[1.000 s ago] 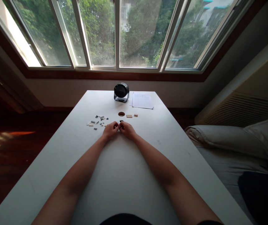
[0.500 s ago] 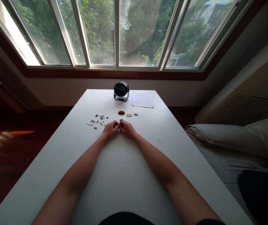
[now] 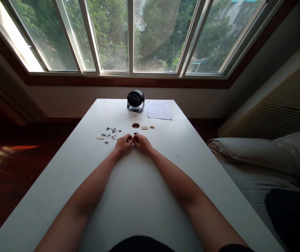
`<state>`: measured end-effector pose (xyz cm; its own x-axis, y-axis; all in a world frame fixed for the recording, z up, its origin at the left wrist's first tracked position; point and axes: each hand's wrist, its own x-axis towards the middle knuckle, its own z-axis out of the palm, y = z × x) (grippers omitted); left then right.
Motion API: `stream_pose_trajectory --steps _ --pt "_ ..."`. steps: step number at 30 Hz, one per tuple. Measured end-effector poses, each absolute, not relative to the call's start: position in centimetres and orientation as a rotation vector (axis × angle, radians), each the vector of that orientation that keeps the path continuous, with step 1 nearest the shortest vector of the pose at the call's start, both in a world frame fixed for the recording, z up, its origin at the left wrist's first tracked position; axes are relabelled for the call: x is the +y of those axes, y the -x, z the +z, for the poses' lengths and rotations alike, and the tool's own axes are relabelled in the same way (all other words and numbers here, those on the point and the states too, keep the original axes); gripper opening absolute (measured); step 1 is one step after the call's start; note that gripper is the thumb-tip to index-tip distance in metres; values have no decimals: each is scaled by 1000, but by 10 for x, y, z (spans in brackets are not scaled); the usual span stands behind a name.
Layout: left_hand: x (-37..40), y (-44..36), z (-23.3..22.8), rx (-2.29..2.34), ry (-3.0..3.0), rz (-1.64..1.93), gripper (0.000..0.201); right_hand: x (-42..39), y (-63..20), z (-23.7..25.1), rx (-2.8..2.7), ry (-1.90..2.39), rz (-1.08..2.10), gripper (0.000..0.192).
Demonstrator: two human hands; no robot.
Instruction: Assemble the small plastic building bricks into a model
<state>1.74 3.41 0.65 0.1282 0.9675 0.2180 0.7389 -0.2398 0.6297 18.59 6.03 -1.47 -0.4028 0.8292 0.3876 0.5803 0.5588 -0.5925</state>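
My left hand and my right hand meet near the middle of the white table. Fingers of both are closed together around something small; a dark bit of it shows just beyond the fingertips, and the rest is hidden. Left of my left hand lie several small grey, black and tan pieces that look like toy building bricks. Beyond my right hand are a tan studded brick piece and a smaller tan one.
A round hole is cut in the tabletop past my hands. Behind it stands a small black fan, with printed paper sheets to its right. A window lies beyond the table; a beige sofa is on the right.
Both hands stay together in the same place, with only slight finger movement. The whole view has shifted very slightly; the loose pieces lie as before.
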Motion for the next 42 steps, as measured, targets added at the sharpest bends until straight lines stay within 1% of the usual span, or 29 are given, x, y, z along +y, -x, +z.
stream_pose_trajectory --steps 15,23,28,32,42 --pt "36 -17 4 1627 -2056 855 16 59 -186 -13 -2117 1104 473 2" --pt "35 -18 5 1650 -2045 849 16 56 -186 -9 -2084 1110 517 9" --pt "34 -18 8 1667 -2042 818 16 54 -188 -6 -2105 1081 568 5" --pt "34 -18 8 1659 -2038 826 17 53 -188 -5 -2130 1064 604 6" --pt "35 -18 7 1659 -2033 833 17 54 -186 -7 -2124 1096 577 6"
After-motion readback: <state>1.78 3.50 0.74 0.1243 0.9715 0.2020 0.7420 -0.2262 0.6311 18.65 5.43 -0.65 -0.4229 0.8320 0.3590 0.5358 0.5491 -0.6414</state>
